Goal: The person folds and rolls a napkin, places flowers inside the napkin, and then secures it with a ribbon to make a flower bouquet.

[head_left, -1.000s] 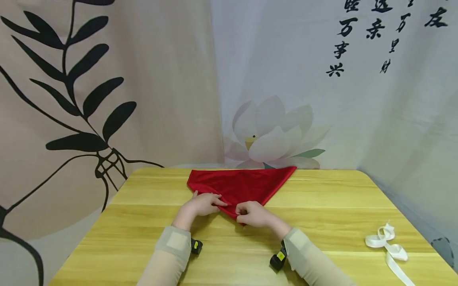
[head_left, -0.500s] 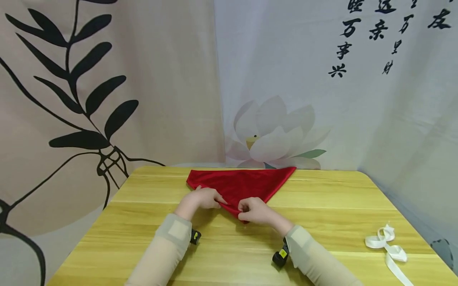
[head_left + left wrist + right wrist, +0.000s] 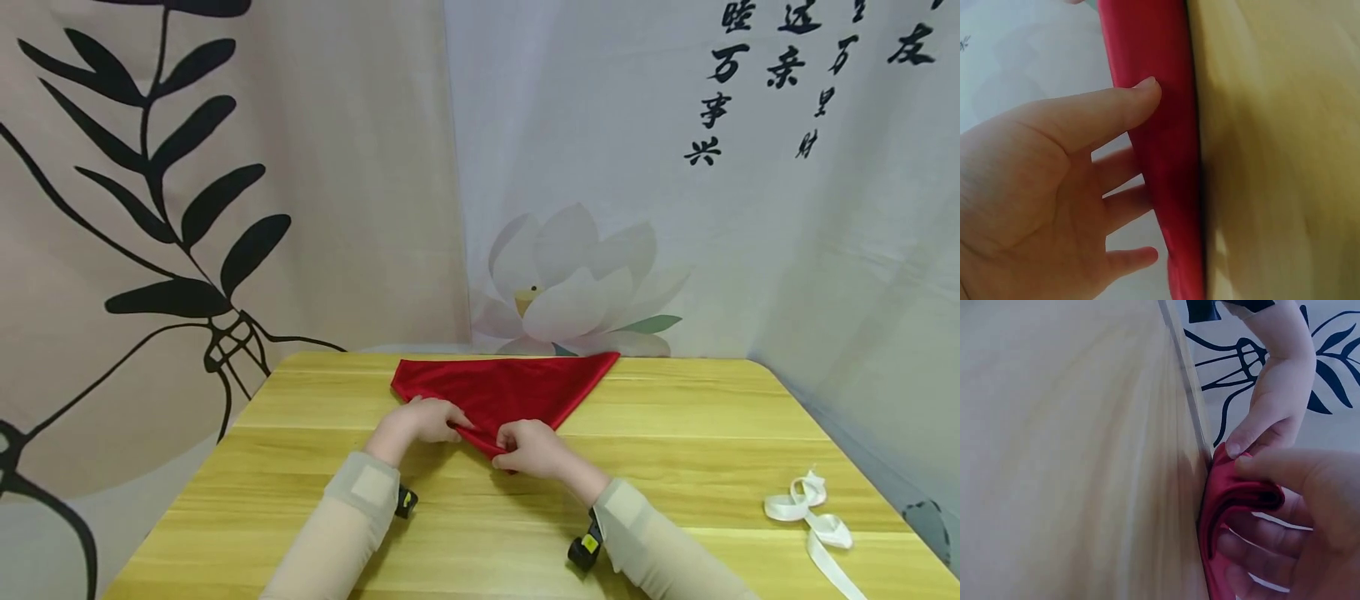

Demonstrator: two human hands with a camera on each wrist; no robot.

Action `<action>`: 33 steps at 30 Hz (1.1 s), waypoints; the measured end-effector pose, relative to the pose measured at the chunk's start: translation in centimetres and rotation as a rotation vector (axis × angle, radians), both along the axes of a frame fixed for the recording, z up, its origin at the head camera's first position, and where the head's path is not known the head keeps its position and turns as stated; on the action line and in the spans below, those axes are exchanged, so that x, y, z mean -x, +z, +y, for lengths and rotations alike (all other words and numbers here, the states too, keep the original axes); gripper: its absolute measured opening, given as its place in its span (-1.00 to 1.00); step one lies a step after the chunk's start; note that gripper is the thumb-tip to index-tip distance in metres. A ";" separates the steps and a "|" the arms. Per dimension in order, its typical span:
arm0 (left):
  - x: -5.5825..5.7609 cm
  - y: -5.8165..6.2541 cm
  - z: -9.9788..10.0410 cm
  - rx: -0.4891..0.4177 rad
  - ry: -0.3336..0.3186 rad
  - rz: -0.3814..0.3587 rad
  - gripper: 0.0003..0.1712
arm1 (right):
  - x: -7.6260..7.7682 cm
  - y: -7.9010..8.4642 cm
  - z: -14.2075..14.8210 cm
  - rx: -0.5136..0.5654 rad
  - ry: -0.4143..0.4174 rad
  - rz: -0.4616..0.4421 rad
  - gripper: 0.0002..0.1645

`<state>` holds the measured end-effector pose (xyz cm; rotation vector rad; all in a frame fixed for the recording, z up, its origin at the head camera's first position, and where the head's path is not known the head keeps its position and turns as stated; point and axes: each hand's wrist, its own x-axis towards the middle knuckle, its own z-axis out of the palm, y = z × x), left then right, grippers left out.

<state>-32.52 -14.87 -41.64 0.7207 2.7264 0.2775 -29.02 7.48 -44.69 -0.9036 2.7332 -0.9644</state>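
Red satiny folded cloth (image 3: 504, 385): at the far side of the yellow wood-grain table (image 3: 690, 454)
Left hand (image 3: 429, 419): pinches left sloping edge
Right hand (image 3: 534, 450): pinches near tip
Fold: apparently underway; next likely needs even turning

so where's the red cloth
In the head view, the red cloth lies at the far middle of the wooden table, its near part held by the left hand and right hand.

Yellow wood-grain table (image 3: 712, 467): 1 folded red cloth (image 3: 510, 387), 1 white ribbon (image 3: 831, 531) on top.
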 end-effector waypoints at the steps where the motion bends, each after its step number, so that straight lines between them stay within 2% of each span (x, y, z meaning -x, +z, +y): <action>1: 0.0 -0.1 -0.2 -0.001 -0.003 0.005 -0.60 | -0.1 0.0 0.0 -0.005 -0.005 0.010 -0.77; 9: 0.3 -1.2 -1.7 -0.012 0.029 0.008 -0.47 | -0.6 -0.3 -0.2 -0.023 -0.013 0.079 -0.77; 16: 0.6 -1.4 -2.4 -0.032 0.011 0.070 -0.56 | -0.7 -0.4 -0.2 -0.024 -0.007 0.117 -0.76; 22: 1.0 -1.1 -2.3 -0.017 0.008 0.075 -0.63 | -0.5 -0.5 0.1 0.020 0.006 0.049 -0.77; 28: 1.2 -0.1 -1.9 -0.036 0.021 0.042 -0.73 | -0.3 -0.7 0.6 0.090 0.015 -0.021 -0.80; 33: 1.4 0.4 -2.0 -0.060 0.006 0.068 -0.88 | -0.3 -0.5 1.0 0.130 0.026 -0.059 -0.80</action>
